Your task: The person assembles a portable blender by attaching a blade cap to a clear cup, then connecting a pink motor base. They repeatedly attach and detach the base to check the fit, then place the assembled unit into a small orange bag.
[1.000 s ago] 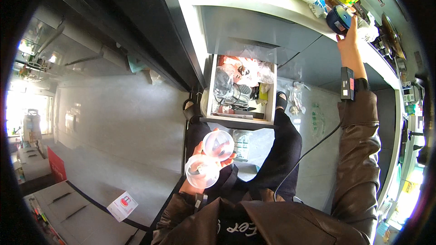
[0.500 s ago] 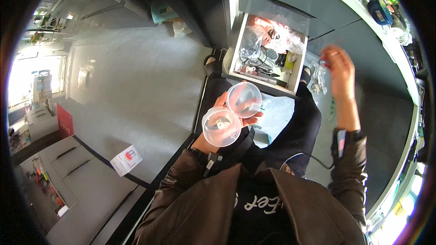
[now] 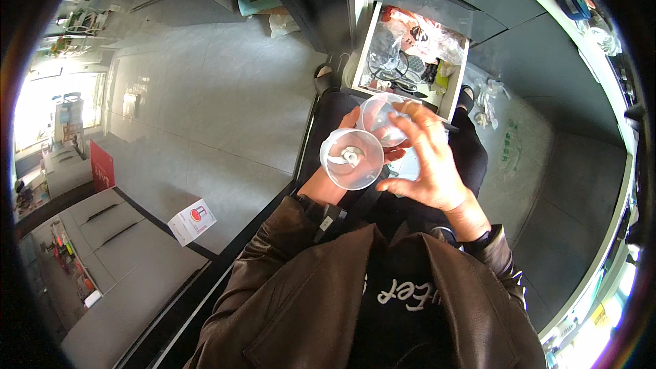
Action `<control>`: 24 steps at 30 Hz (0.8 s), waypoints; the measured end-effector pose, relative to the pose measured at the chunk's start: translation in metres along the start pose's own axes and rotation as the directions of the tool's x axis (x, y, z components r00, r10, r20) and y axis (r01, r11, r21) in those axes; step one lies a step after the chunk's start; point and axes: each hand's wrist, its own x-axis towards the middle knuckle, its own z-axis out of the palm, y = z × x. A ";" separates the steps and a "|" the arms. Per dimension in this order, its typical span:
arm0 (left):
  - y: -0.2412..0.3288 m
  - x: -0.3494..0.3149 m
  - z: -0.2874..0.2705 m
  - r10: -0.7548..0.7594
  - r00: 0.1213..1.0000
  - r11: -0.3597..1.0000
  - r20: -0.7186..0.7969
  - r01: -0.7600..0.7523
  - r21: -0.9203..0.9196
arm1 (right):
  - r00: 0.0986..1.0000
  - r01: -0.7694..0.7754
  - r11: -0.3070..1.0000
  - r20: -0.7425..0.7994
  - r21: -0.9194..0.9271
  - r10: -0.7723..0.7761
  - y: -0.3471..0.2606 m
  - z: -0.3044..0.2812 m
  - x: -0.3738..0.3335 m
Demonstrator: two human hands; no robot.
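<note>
Head view, left hand [image 3: 331, 187] clutching a clear plastic blade cup [image 3: 352, 160] and a second clear cup [image 3: 377, 120] close beside it, right hand [image 3: 437, 176] fanned wide over that second cup's edge, no telling whether it touches, cluttered drawer [image 3: 456, 87] pulled out just beyond.

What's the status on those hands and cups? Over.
Left hand holding two clear cups. Right hand open, fingers overlapping the farther cup, contact unclear. Open drawer just beyond.
</note>
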 end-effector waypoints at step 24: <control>0.004 -0.022 0.012 0.012 0.995 0.979 0.095 0.007 -0.203 | 0.968 -0.198 0.980 -0.163 -0.012 0.193 -0.030 -0.014 -0.025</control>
